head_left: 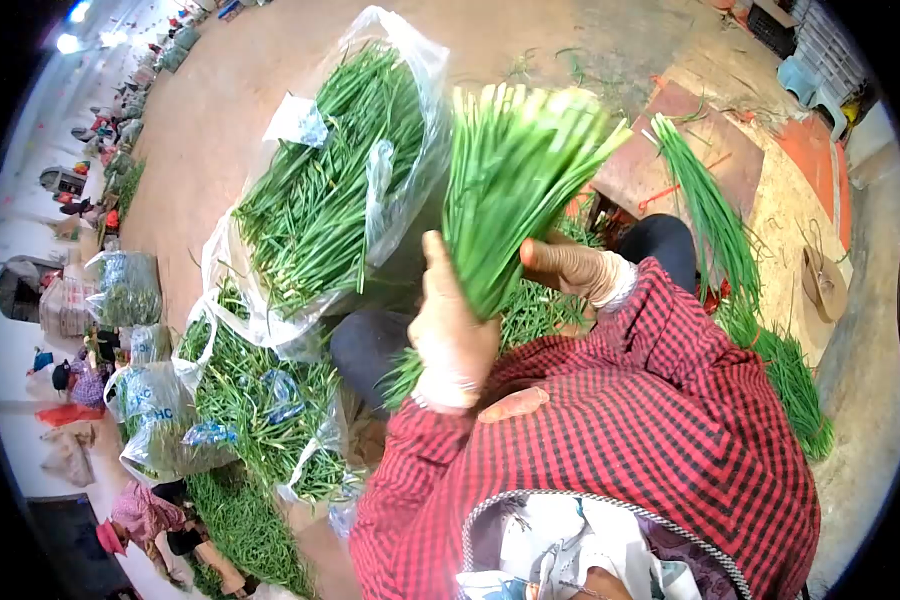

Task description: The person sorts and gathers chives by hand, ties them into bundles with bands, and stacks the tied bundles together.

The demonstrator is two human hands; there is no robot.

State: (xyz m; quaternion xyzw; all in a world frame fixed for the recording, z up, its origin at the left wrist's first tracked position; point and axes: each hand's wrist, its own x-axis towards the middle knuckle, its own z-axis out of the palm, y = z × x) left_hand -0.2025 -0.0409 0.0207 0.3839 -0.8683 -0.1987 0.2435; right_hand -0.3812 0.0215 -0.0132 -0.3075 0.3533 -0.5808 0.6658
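Observation:
A thick bunch of garlic chives (520, 170) is held upright in front of me, its pale cut ends fanned out at the top. My left hand (455, 330) is wrapped round the lower left side of the bunch, with green leaf tips trailing out below it. On the bunch's right edge, my right hand (575, 270) has its thumb against the leaves; its other fingers are partly hidden. Both hands wear what look like thin pale gloves or wraps. Loose chives (540, 315) lie below the hands, between my knees.
A large clear plastic bag (410, 50) packed with chives stands at front left, and more loose greens (260, 440) lie behind it. To the right are a laid-out bunch of chives (705, 205), a reddish board (740, 150) and a sandal (822, 285). Other people sit at far left.

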